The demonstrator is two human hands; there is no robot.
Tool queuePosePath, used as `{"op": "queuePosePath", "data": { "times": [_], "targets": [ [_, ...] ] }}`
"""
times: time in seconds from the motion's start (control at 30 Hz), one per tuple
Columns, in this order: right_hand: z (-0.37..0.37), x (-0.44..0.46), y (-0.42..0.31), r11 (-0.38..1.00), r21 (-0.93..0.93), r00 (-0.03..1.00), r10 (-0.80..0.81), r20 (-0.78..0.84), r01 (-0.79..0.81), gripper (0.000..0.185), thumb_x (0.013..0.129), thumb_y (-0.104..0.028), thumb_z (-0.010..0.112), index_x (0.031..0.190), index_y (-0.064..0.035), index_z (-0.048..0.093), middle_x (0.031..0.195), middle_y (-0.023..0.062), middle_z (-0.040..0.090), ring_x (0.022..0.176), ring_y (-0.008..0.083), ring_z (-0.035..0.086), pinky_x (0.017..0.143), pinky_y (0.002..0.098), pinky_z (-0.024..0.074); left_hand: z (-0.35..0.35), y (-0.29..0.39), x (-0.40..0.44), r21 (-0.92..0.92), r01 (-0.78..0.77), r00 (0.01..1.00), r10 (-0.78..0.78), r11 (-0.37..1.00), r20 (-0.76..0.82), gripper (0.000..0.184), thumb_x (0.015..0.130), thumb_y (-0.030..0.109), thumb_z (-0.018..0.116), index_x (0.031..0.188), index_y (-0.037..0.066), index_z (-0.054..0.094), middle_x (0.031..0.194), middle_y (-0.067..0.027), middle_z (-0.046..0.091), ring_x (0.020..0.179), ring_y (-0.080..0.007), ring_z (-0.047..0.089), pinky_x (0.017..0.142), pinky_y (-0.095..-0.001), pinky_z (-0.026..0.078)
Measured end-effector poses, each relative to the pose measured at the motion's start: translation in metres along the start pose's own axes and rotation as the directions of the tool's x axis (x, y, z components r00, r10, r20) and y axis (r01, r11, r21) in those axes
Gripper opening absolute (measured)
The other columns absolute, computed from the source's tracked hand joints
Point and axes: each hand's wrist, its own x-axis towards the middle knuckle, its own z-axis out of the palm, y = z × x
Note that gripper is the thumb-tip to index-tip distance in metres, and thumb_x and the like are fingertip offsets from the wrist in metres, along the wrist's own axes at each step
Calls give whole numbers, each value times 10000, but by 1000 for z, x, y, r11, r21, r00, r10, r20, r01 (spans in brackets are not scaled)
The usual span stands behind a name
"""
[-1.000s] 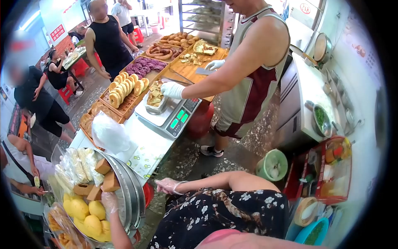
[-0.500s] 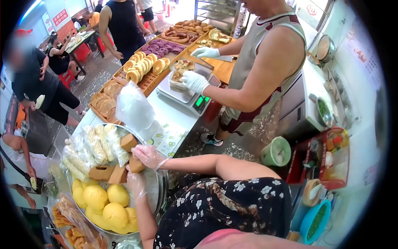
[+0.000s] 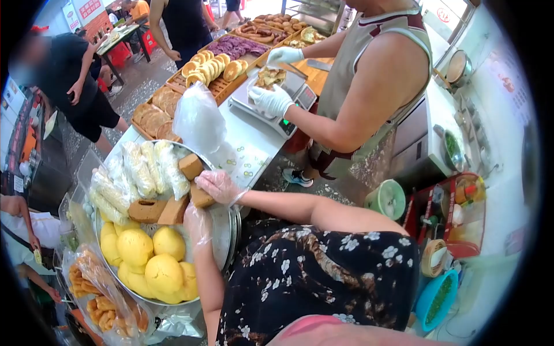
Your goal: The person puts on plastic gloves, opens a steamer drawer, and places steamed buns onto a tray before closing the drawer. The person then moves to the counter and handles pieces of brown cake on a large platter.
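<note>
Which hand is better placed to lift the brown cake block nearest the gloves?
Right, I'd judge: the right hand has its fingers against the brown cake block. The left hand sits lower in view, beside the yellow buns, its grip unclear.

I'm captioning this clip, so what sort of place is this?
Probably a small bakery or snack shop: yellow buns, round flatbreads and a digital scale are all in view.
</note>
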Motion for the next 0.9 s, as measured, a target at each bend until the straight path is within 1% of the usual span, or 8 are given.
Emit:
{"op": "queuePosePath", "data": {
  "times": [0.03,0.07,0.23,0.3,0.43,0.57,0.67,0.9],
  "targets": [
    [0,2,2,959,-183,975,-221,3,218,145,911,-133,525,888,-10,597,790,150,576,702,323,605,590,403,486,-2,1,-2,9,17,1000,-17,1000,7,226,870,69,497,1003,20,674,925,-252,671,885,-427,645,762,-482,513],
    [-2,0,2,989,-66,991,-133,15,133,134,897,-133,529,893,-16,593,784,135,565,680,310,595,570,399,481,-4,3,-4,26,27,999,-28,999,26,227,876,72,495,1007,24,673,931,-255,669,887,-432,643,763,-486,512],
    [-9,1,-7,994,79,997,-72,24,70,152,915,-133,520,872,-5,590,777,143,571,690,313,603,589,391,482,-13,14,-4,93,33,997,-40,995,73,228,882,71,502,1047,18,651,958,-260,665,915,-442,635,770,-505,504],
    [-11,3,-12,988,128,995,79,62,-86,238,953,-174,477,840,-7,603,780,167,607,748,346,616,671,390,485,-12,11,-4,100,38,996,-45,994,71,241,873,62,510,1071,17,640,961,-260,664,919,-444,633,776,-506,504],
    [-8,3,-4,995,58,997,-81,11,80,204,941,-157,516,829,-3,588,752,165,585,704,333,609,619,395,484,-9,4,-2,103,-2,996,-7,995,89,265,864,84,527,1102,17,623,962,-273,660,925,-448,631,790,-511,506],
    [-8,2,-4,986,164,1000,-4,1,4,192,940,-146,516,831,-5,587,749,158,580,700,327,609,611,392,481,-18,16,0,203,91,965,-136,975,223,349,870,130,542,1201,25,571,966,-296,651,926,-455,630,799,-527,505],
    [-9,1,1,984,-22,985,-174,13,175,128,904,-120,534,889,-10,597,787,133,577,688,300,610,589,376,490,-19,13,-2,225,103,957,-159,969,244,403,876,153,541,1262,37,531,968,-302,649,925,-458,630,809,-541,498],
    [-10,2,-1,993,5,992,-117,49,117,141,905,-122,523,920,-8,606,805,133,593,702,299,617,596,378,493,-19,13,-3,231,99,960,-154,968,236,458,880,162,550,1323,60,498,974,-278,665,921,-439,645,821,-535,498]
  ]
}}
